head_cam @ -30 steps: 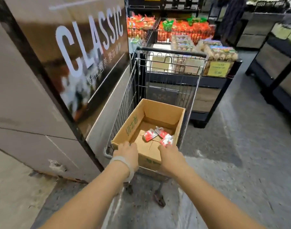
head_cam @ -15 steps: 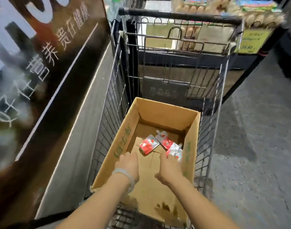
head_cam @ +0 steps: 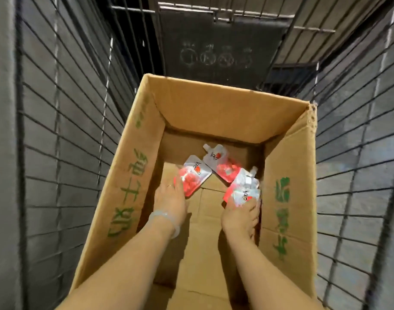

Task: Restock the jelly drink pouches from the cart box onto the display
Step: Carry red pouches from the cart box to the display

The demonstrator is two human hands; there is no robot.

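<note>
Inside the cardboard box (head_cam: pixel 287 166) standing in the wire cart (head_cam: pixel 64 121), three jelly drink pouches (head_cam: pixel 223 164) lie on the box floor, the left hand (head_cam: pixel 169 198) gripping the left pouch (head_cam: pixel 192 175) and the right hand (head_cam: pixel 240 217) gripping the right pouch (head_cam: pixel 243 189).

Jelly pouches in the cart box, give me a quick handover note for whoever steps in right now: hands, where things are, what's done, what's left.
Left hand: down in the cardboard box, fingers touching the left pouch; a closed grip is not clear.
Right hand: fingers on the right pouch by the box's right wall; grip also unclear.
Middle pouch: lies untouched on the box floor toward the far wall, partly overlapped by the right pouch.
The box sits in the wire cart.
Done: both hands have reached the pouches.
Left: lift all three out and place them on the display, which is out of view.
</note>
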